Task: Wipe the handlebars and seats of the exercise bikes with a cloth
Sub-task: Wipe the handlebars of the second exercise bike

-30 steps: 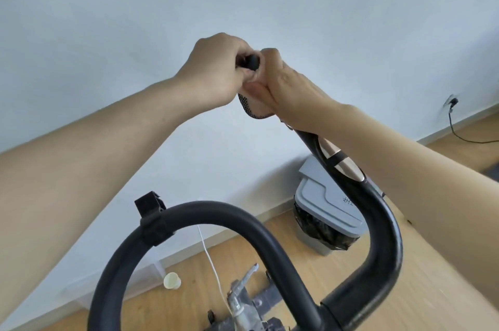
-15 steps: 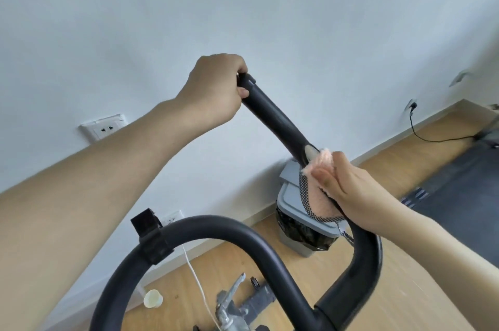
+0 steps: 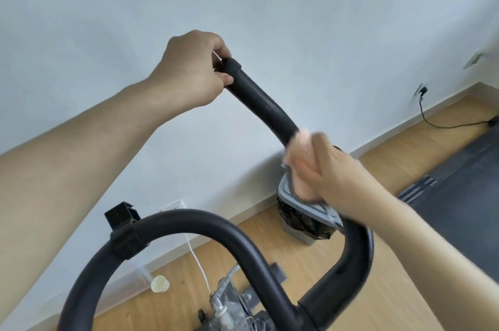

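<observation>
The exercise bike's black handlebar (image 3: 259, 104) rises from the lower right and ends near the top centre. My left hand (image 3: 191, 71) grips its tip. My right hand (image 3: 329, 168) is wrapped around the bar lower down, clutching a pink cloth (image 3: 301, 160) with a grey mesh edge pressed against the bar; hand and cloth are blurred by motion. The other handlebar loop (image 3: 189, 225) curves across the bottom, with a black clip (image 3: 122, 218) on it. No seat is in view.
A grey bin (image 3: 305, 220) with a black liner stands by the wall behind the bar. A white cup (image 3: 159, 283) and a white cord lie on the wooden floor. A dark mat (image 3: 459, 182) is at right, and a black cable (image 3: 442, 122) hangs from a wall socket.
My right hand has slid the cloth down the handlebar from the tip to the lower part, then slightly back up. My left hand stays on the tip.
</observation>
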